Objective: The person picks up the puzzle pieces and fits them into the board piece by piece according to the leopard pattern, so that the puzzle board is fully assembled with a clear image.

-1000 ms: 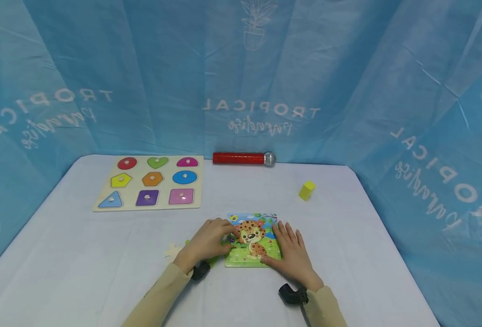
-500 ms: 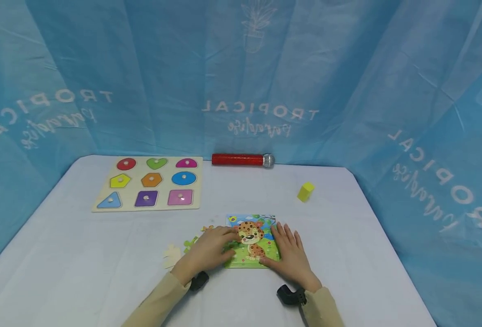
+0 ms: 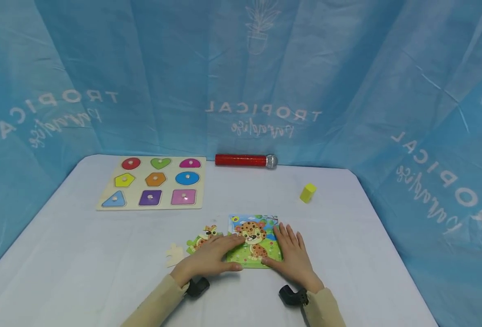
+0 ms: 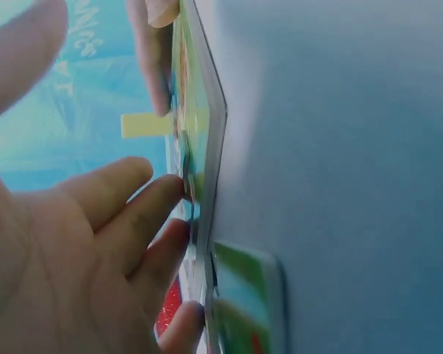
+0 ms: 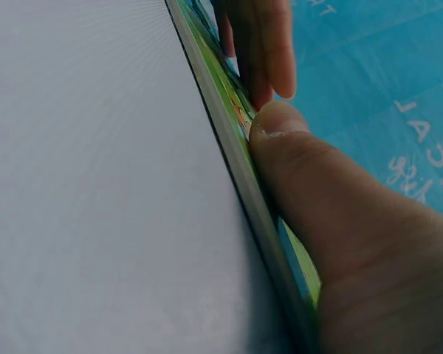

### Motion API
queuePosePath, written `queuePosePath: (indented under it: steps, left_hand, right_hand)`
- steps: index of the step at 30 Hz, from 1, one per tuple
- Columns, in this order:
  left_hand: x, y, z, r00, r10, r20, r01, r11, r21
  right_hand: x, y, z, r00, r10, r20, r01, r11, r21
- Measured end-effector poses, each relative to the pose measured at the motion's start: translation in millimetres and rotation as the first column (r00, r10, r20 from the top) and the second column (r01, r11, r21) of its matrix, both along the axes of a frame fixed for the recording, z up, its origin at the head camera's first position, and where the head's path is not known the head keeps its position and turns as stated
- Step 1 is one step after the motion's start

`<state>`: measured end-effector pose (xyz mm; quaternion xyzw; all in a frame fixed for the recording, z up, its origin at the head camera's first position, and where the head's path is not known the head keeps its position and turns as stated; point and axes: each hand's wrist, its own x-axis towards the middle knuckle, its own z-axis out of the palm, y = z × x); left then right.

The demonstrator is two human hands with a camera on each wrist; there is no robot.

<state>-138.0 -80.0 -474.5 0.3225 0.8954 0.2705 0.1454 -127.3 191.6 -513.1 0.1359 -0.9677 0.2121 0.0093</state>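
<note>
Puzzle board (image 3: 258, 249) with a spotted cub picture: flat on the white table (image 3: 101, 263), between the two hands; it reads as close to square, with no plain long axis.

Left hand (image 3: 208, 256): at the board's left side, fingers extended and reaching over the picture, thumb apart near the front left corner; gripping nothing visible. Contact of the fingertips with the surface: cannot be settled, even in the left wrist view.

Right hand (image 3: 293, 258): at the board's right side, fingers straight, thumb laid over the near right part; braces the edge, by appearance, without a grip.

Loose picture pieces (image 3: 201, 240): just left of the board, beyond the left wrist; the left hand is much the nearer, the right having the whole board in between. This sideways order (pieces, left hand, board, right hand) is judged the relation that counts.

Pale piece (image 3: 175, 255): farther left, apart from the board.

Hidden or unclear: board's left portion, under the left fingers, so any gap there cannot be read; its right edge, partly under the right hand; number of loose pieces; left thumb, blurred and cut off in the left wrist view.
</note>
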Motion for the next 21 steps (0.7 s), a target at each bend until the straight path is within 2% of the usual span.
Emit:
queuePosePath:
  steps: [5,7,9,11,13,15,16,18,19,21]
  left_hand:
    - [1.2,2.6,2.7,0.998,0.013,-0.062,-0.015,1.0,-0.026]
    - [1.0,3.1,3.2,0.998,0.011,-0.066,-0.013,1.0,-0.026]
    - [-0.5,2.5,3.2,0.999,0.011,-0.042,-0.01,1.0,0.005]
    - [-2.5,-1.2,3.0,0.999,0.024,0.035,-0.028,0.995,0.099]
    - [-5.6,-7.8,4.1,0.99,0.063,0.13,-0.091,0.971,0.223]
    - [-10.0,-16.5,5.9,0.973,0.111,0.204,-0.178,0.921,0.346]
    - [-12.2,-21.4,7.1,0.962,0.147,0.231,-0.23,0.892,0.388]
    - [-16.4,-30.4,8.5,0.944,0.242,0.223,-0.315,0.86,0.401]
    - [-18.3,-34.5,8.6,0.938,0.286,0.195,-0.341,0.86,0.379]
    - [-21.5,-41.3,7.6,0.927,0.361,0.1,-0.374,0.881,0.289]
  right_hand:
    - [1.2,-0.9,-0.5,1.0,-0.001,-0.015,0.001,1.0,-0.007]
    - [1.5,-1.0,-1.1,1.0,-0.002,-0.011,0.002,1.0,-0.005]
    - [1.5,-0.5,-1.9,1.0,-0.001,-0.011,0.001,1.0,-0.01]
    - [1.3,-0.4,-2.9,1.0,-0.001,-0.003,0.001,1.0,-0.012]
    - [0.9,-0.6,-4.1,1.0,0.001,0.0,-0.001,1.0,-0.01]
    - [0.4,-0.7,-5.0,1.0,0.002,0.005,-0.002,1.0,-0.005]
    - [0.3,-0.7,-5.2,1.0,0.002,0.003,-0.002,1.0,-0.004]
    - [-0.1,-0.5,-5.5,1.0,0.001,-0.005,-0.001,1.0,0.001]
    - [-0.2,-0.3,-5.4,1.0,0.0,-0.009,0.0,1.0,0.0]
    - [-0.3,0.1,-4.5,1.0,-0.001,-0.012,0.001,1.0,-0.001]
